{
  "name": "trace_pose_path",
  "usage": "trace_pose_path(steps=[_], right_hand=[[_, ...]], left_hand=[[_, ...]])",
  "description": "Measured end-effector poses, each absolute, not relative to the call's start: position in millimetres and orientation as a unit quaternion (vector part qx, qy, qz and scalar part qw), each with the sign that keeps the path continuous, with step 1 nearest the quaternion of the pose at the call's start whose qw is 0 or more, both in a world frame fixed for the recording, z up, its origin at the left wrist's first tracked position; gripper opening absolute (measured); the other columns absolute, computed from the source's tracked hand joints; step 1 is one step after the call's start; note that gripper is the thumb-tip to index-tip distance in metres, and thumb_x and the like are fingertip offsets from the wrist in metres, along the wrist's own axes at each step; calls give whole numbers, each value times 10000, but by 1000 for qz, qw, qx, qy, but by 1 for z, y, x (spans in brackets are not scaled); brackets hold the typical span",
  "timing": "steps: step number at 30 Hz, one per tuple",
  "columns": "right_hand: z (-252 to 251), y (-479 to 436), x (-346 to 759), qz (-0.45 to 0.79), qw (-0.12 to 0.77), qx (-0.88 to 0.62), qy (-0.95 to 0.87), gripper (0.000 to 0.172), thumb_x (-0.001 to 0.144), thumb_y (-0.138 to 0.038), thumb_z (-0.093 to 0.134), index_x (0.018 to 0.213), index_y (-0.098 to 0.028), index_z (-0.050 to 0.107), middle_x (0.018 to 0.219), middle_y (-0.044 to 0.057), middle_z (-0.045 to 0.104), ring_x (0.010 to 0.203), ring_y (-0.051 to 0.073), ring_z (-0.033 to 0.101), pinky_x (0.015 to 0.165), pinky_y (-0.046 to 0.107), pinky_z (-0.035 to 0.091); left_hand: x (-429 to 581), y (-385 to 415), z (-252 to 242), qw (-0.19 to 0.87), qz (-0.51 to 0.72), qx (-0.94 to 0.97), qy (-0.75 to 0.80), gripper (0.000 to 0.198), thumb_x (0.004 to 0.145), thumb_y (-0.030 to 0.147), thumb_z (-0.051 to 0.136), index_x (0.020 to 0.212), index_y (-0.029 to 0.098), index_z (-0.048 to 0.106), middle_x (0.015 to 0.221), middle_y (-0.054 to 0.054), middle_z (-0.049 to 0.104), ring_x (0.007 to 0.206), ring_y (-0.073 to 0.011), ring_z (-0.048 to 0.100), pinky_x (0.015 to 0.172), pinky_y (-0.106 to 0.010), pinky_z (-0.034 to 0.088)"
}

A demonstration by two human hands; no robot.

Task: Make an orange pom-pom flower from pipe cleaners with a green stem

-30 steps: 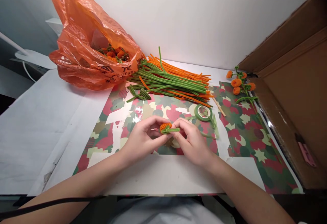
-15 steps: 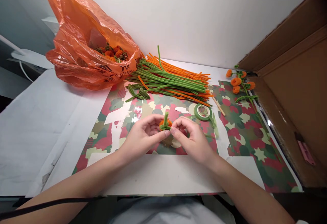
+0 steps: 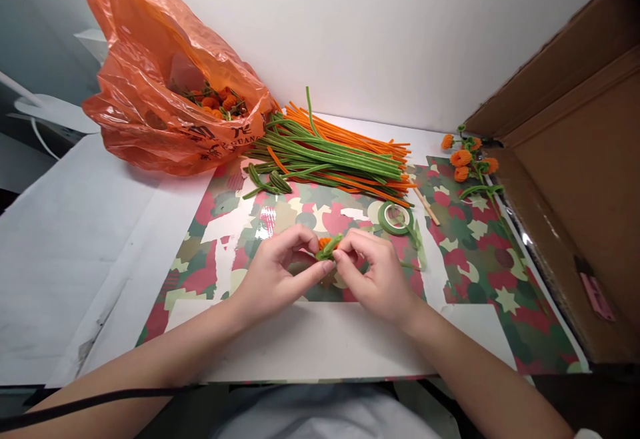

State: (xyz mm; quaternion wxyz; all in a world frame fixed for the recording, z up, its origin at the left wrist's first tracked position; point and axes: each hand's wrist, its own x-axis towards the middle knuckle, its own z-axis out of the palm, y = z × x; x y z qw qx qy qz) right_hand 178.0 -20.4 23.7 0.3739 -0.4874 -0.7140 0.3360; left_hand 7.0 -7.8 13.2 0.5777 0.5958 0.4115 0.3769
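Observation:
A small orange pipe-cleaner flower with green pipe-cleaner parts [image 3: 329, 247] is held between both hands over the front middle of the mat. My left hand [image 3: 283, 267] pinches it from the left, thumb at its lower edge and fingers curled behind. From the right, my right hand [image 3: 373, 269] pinches its green part between thumb and forefinger. The fingers hide some of the flower. Just beyond my right hand lies a roll of green floral tape [image 3: 395, 217], its loose end trailing toward the front.
Green and orange pipe cleaners [image 3: 335, 155] lie in a bundle at the back. An orange plastic bag [image 3: 175, 112] with orange flowers stands back left. A finished flower stem [image 3: 461, 159], a wooden stick [image 3: 427, 204] and a cardboard box [image 3: 565, 225] with a pink cutter [image 3: 596, 294] are right.
The flower has turned in my fingers: its green stem stood upright and now leans over to the right. Both hands stay nearly in place.

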Motion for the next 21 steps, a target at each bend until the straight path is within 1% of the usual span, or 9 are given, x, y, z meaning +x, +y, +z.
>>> trace_pose_path(steps=[4, 10, 12, 14, 16, 18, 20, 21], right_hand=[[23, -20, 178, 320, 376, -487, -721, 231, 832, -157, 486, 617, -202, 415, 586, -34, 464, 544, 109, 425, 558, 265, 329], [20, -21, 177, 261, 372, -496, -740, 229, 816, -132, 488, 620, -196, 387, 580, -48, 429, 541, 99, 401, 605, 282, 316], [20, -20, 179, 273, 383, -492, -733, 232, 830, -144, 484, 621, -196, 398, 582, -46, 439, 544, 101, 404, 610, 287, 322], [22, -19, 182, 306, 407, -484, -712, 232, 859, -170, 476, 633, -196, 428, 602, -35, 462, 571, 111, 428, 608, 285, 346], [24, -17, 185, 335, 428, -470, -695, 168, 875, -186, 485, 709, -194, 508, 682, -10, 520, 659, 131, 489, 643, 287, 399], [25, -15, 188, 358, 426, -443, -703, 53, 853, -172, 537, 868, -195, 583, 839, 23, 585, 802, 155, 544, 723, 301, 451], [24, -14, 189, 390, 405, -411, -717, 196, 823, -150, 590, 1009, -213, 604, 979, 43, 609, 889, 167, 566, 749, 302, 484], [23, -14, 189, 407, 400, -402, -716, 231, 816, -147, 609, 1035, -221, 611, 1007, 45, 613, 892, 166, 575, 732, 293, 498]], left_hand=[[5, -8, 6, 585, 383, 604, 384, 148, 881, 280, 593, 811, 192, 497, 792, 10, 516, 648, -98, 552, 581, -223, 506], [5, -7, 4, 594, 378, 605, 372, 125, 898, 275, 579, 842, 195, 502, 811, 5, 514, 691, -110, 557, 613, -237, 519], [6, -7, 4, 601, 385, 597, 365, 122, 898, 274, 583, 853, 198, 498, 830, 5, 514, 721, -112, 554, 637, -240, 522], [6, -6, 5, 620, 386, 583, 357, 119, 899, 272, 586, 876, 202, 492, 841, 10, 510, 717, -102, 543, 627, -223, 505], [6, -6, 5, 642, 379, 569, 348, 123, 898, 273, 593, 895, 202, 492, 845, 12, 507, 704, -92, 532, 601, -201, 479], [6, -6, 4, 661, 371, 557, 339, 125, 898, 274, 596, 907, 199, 497, 850, 9, 508, 714, -93, 535, 608, -199, 474], [5, -6, 5, 671, 376, 545, 332, 126, 898, 277, 596, 906, 198, 498, 858, 7, 511, 738, -101, 547, 632, -211, 484], [4, -6, 5, 672, 383, 540, 331, 127, 896, 277, 599, 907, 200, 499, 862, 7, 515, 744, -104, 552, 639, -216, 490]])
